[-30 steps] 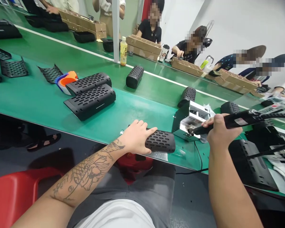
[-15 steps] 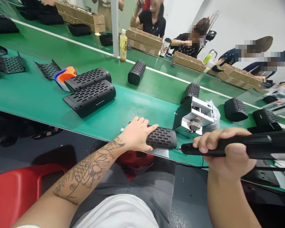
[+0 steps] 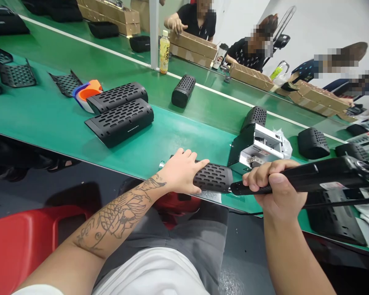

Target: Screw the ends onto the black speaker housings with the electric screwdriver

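Note:
My left hand [image 3: 183,171] is wrapped over a black slotted housing [image 3: 214,177] lying near the front edge of the green bench, thumb on its top face. A black electric screwdriver [image 3: 318,174] is gripped in my right hand [image 3: 278,182], held nearly level. Its tip meets the right end of the housing, low on that end; the screw itself is too small to make out. Just behind stands a black and white screw feeder-like box [image 3: 255,149] with a small metal bracket on its front.
Two black slotted housings [image 3: 119,125] lie to the left, beside an orange and blue object [image 3: 87,94]. Curved perforated covers [image 3: 17,74] sit farther left. A yellow bottle [image 3: 164,52] stands by the post. Co-workers sit across the bench behind cardboard boxes [image 3: 192,48].
My right hand and the screwdriver have moved left, closing the small gap to the housing's end. My left hand keeps its hold. The camera view has shifted slightly.

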A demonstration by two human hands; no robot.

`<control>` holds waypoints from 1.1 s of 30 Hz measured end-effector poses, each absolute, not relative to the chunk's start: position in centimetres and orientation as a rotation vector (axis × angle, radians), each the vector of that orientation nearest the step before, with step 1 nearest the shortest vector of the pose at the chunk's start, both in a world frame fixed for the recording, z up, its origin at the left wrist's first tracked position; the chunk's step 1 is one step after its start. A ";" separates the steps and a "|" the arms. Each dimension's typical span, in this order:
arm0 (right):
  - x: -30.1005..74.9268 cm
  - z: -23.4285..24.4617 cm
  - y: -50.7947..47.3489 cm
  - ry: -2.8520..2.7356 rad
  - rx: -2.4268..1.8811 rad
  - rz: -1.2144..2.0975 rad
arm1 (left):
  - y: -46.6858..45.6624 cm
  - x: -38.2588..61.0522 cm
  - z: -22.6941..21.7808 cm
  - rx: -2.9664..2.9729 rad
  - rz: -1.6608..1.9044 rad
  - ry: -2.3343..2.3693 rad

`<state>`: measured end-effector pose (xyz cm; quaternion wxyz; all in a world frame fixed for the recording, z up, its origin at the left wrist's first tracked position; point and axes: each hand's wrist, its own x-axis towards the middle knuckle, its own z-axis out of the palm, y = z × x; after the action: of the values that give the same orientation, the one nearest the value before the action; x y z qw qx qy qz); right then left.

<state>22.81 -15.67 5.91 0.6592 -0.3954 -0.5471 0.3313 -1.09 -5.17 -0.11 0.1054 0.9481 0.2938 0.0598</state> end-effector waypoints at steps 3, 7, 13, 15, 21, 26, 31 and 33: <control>22.9 5.8 -15.8 -1.250 -0.883 0.768 | -5.2 -1.1 -0.1 2.805 0.158 0.864; 23.0 5.6 -15.9 -1.301 -0.827 0.780 | -5.2 -1.0 -0.2 2.806 0.168 0.870; 23.2 5.1 -15.7 -1.343 -0.732 0.866 | -5.2 -1.0 0.0 2.819 0.103 0.879; 23.1 5.0 -15.7 -1.344 -0.738 0.876 | -5.3 -0.9 0.2 2.823 0.089 0.883; 22.9 4.8 -15.6 -1.359 -0.753 0.885 | -5.3 -0.8 0.3 2.823 0.030 0.890; 22.6 4.7 -16.2 -1.345 -0.778 0.848 | -5.3 -0.9 0.4 2.812 0.050 0.895; 25.1 6.3 -15.2 -1.234 -0.846 0.678 | -5.8 -0.5 0.6 2.796 0.028 0.912; 27.4 6.8 -13.5 -1.119 -0.891 0.439 | -6.3 0.0 0.5 2.788 0.032 0.932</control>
<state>27.36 -13.48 6.82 0.7331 -0.4052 -0.5086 0.1994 -0.03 -6.29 0.51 0.1006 0.9436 0.3154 0.0107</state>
